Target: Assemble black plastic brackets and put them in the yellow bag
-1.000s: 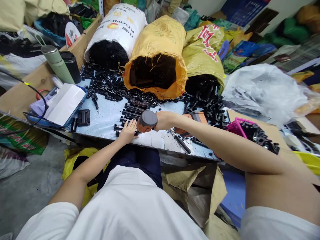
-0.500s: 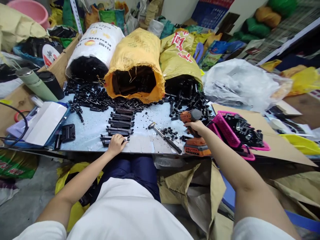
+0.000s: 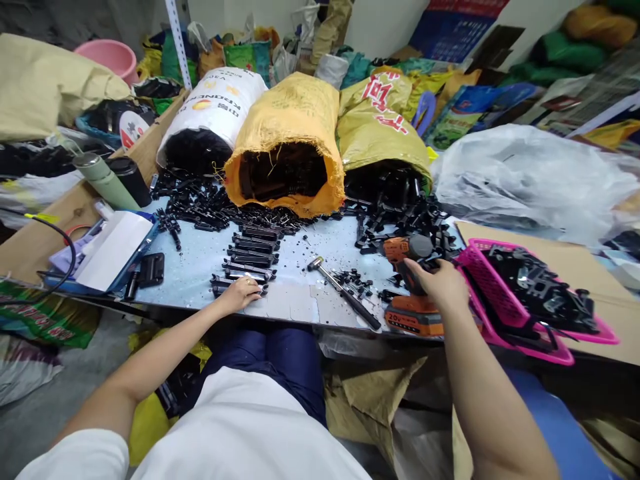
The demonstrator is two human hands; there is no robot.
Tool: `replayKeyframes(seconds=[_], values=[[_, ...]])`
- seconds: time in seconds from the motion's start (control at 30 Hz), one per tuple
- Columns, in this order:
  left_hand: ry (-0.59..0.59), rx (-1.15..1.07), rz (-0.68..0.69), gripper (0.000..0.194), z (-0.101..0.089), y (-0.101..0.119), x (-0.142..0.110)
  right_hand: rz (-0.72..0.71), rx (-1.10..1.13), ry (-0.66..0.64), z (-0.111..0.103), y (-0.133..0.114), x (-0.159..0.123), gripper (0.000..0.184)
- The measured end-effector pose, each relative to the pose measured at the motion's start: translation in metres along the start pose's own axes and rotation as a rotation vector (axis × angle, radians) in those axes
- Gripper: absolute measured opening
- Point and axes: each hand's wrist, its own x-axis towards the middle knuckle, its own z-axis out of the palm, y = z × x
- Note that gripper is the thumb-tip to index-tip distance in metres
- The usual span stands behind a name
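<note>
My left hand [image 3: 242, 295] is closed over the right end of the nearest long black plastic part [image 3: 223, 288], at the table's front edge. More such parts [image 3: 253, 257] lie in a row behind it. An orange and black cordless drill [image 3: 411, 317] stands upright on its battery, its chuck facing left. Beside its handle is my right hand [image 3: 446, 285], fingers apart, the foremost still touching the drill. Between the hands lies a hammer [image 3: 345, 293] with a black grip, next to a scatter of screws and small black pieces [image 3: 353, 280].
Three sacks of black parts lie at the back: white [image 3: 215, 100], orange [image 3: 295, 107] and yellow-green [image 3: 383, 133]. Loose black parts [image 3: 193, 200] spill before them. Pink baskets [image 3: 495, 287] stand right. A flask [image 3: 103, 177] and a blue tray [image 3: 150, 230] are left.
My right hand has loosened from the drill handle and shifted right; the drill keeps its place by the hammer. My left hand stays at the nearest part. The view has shifted slightly.
</note>
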Motion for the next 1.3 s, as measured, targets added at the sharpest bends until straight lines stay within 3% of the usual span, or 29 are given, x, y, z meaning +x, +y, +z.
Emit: replayKeyframes(seconds=[0.07, 0.1, 0.13, 0.23, 0.3, 0.4, 0.47, 0.57, 0.63, 0.77, 0.83, 1.0, 1.17, 1.3], values=[[0.027, 0.052, -0.025, 0.023, -0.003, 0.007, -0.002, 0.018, -0.02, 0.282, -0.004, -0.024, -0.011, 0.063], [0.066, 0.074, -0.051, 0.025, -0.004, 0.013, -0.004, -0.034, 0.038, 0.359, -0.002, -0.046, -0.015, 0.057], [0.117, 0.078, -0.086, 0.028, -0.005, 0.021, -0.006, -0.161, 0.112, 0.346, 0.003, -0.073, -0.019, 0.05], [0.307, -0.072, -0.234, 0.031, -0.005, 0.053, -0.013, -0.605, 0.287, 0.035, 0.035, -0.178, -0.02, 0.038], [0.405, -0.287, -0.377, 0.026, -0.004, 0.074, -0.019, -0.814, 0.238, -0.179, 0.061, -0.249, -0.015, 0.038], [0.465, -0.69, -0.64, 0.025, 0.001, 0.095, -0.032, -0.905, 0.134, -0.37, 0.09, -0.324, -0.004, 0.04], [0.457, -0.955, -0.835, 0.03, 0.005, 0.099, -0.048, -0.946, 0.116, -0.435, 0.098, -0.345, 0.008, 0.039], [0.412, -1.282, -1.097, 0.036, 0.008, 0.095, -0.076, -1.017, 0.099, -0.529, 0.098, -0.348, 0.03, 0.037], [0.424, -1.415, -1.19, 0.04, 0.011, 0.092, -0.09, -1.07, 0.149, -0.666, 0.095, -0.345, 0.043, 0.044], [0.598, -1.54, -1.281, 0.049, 0.019, 0.089, -0.091, -0.954, 0.296, -1.034, 0.102, -0.351, 0.037, 0.091], [0.73, -1.604, -1.272, 0.048, 0.024, 0.091, -0.085, -0.85, 0.311, -1.087, 0.11, -0.355, 0.014, 0.104], [0.997, -1.758, -0.999, 0.04, 0.035, 0.103, -0.086, -0.806, 0.422, -1.199, 0.123, -0.339, -0.063, 0.105], [1.116, -1.718, -1.009, 0.048, 0.043, 0.108, -0.09, -0.783, 0.565, -1.251, 0.113, -0.311, -0.117, 0.107], [1.154, -1.653, -1.048, 0.054, 0.042, 0.101, -0.099, -0.884, 0.697, -1.43, 0.093, -0.31, -0.162, 0.101]])
